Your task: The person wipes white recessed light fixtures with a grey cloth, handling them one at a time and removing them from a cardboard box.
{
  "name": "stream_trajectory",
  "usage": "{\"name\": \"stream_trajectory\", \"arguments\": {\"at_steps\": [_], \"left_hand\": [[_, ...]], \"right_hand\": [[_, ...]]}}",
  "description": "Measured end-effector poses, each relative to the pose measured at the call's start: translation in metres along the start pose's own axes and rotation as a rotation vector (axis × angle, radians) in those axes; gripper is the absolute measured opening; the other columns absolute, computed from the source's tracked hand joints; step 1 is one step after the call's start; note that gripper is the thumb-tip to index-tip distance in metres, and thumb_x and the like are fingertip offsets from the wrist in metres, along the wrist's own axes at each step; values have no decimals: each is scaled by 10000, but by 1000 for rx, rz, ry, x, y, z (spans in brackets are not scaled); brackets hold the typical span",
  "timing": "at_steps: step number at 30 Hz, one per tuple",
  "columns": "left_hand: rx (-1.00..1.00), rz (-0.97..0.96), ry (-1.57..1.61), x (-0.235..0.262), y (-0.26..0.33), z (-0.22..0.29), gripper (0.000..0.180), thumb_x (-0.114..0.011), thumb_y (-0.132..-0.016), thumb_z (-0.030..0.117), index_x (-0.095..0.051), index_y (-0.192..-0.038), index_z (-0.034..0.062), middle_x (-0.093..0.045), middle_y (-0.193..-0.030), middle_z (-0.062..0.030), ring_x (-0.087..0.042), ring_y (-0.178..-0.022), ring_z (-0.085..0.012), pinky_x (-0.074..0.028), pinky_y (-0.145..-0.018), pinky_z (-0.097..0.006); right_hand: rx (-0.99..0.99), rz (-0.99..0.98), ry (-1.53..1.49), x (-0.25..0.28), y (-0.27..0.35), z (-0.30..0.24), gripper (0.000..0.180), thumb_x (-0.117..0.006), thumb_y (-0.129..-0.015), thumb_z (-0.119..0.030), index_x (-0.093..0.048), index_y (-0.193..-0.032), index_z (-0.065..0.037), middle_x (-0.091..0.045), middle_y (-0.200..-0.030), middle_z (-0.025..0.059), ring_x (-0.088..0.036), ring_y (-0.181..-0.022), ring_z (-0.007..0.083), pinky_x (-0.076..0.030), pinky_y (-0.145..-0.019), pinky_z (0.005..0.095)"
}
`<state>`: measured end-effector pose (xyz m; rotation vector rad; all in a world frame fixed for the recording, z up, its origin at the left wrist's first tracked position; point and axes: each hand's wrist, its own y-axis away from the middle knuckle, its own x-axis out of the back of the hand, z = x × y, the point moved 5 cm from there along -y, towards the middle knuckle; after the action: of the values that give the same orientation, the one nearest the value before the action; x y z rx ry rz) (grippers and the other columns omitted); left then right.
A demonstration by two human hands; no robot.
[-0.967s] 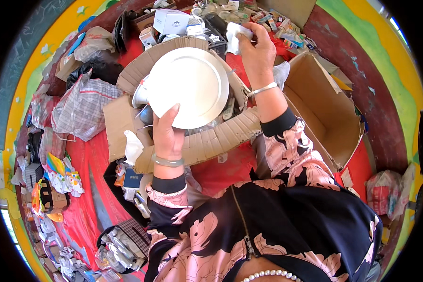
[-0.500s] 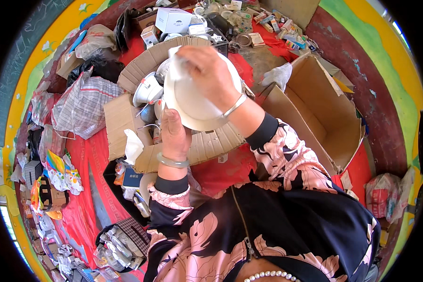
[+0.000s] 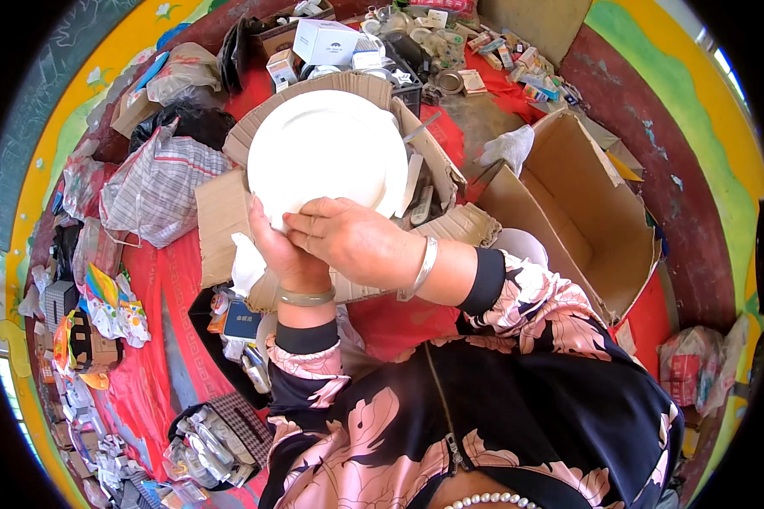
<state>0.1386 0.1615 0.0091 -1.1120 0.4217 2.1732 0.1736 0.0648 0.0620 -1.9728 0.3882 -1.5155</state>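
Crumpled red sheeting (image 3: 140, 399) lies across the cluttered floor; a white, round, plate-like disc (image 3: 327, 144) is held over a torn brown cardboard box (image 3: 221, 216).
Left hand (image 3: 289, 254) pinches its lower rim; right hand (image 3: 365, 242) bends its fingers together beside that grip, anything under them hidden. Held by one edge, the disc could tip into the box if the pinch loosens. Print marks a white cardboard carton (image 3: 325, 42) and a navy-blue flat packet (image 3: 243, 322), too small to read surely.
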Motion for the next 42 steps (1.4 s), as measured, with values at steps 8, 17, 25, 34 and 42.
{"name": "stream_trajectory", "arguments": {"at_steps": [8, 17, 25, 34, 42], "left_hand": [[-140, 23, 109, 14, -12, 23, 515, -438, -932, 343, -413, -1316, -1, -498, -1305, -138, -488, -1183, -282, -390, -997, -429], [-179, 13, -46, -3, 0, 21, 549, -489, -940, 348, -366, -1356, 11, -454, -1343, -119, -457, -1221, -263, -380, -1017, -419], [-65, -200, -335, -19, 15, -5, 565, -519, -937, 354, -381, -1335, -22, -489, -1309, -123, -495, -1182, -232, -399, -999, -376], [13, -184, -201, -21, 8, -19, 594, -345, -984, 460, -268, -1430, 75, -346, -1442, -71, -369, -1306, -242, -309, -1081, -381], [-128, -194, -294, -24, 14, -12, 653, -354, -969, 502, -236, -1433, 58, -345, -1431, -114, -382, -1292, -260, -327, -1066, -402]], "right_hand": [[29, 35, -53, 16, 18, 15, 306, -594, -677, -49, -661, -973, -12, -622, -1120, 104, -583, -1014, 265, -475, -873, 334], [-297, 537, 39, 53, 27, 83, 321, -617, -694, 112, -701, -950, -62, -606, -958, 113, -605, -922, 274, -508, -759, 322], [-242, 656, 127, 83, 16, 98, 294, -616, -734, 76, -712, -954, -93, -638, -1012, 65, -617, -912, 232, -500, -787, 292], [-30, 246, 105, 17, 0, 28, 433, -545, -793, -142, -558, -1210, -25, -500, -1326, 137, -492, -1227, 265, -381, -1018, 378], [-204, 114, 212, 31, -1, 58, 538, -529, -896, -300, -412, -1368, -69, -373, -1443, 113, -340, -1338, 266, -253, -1104, 407]]}}
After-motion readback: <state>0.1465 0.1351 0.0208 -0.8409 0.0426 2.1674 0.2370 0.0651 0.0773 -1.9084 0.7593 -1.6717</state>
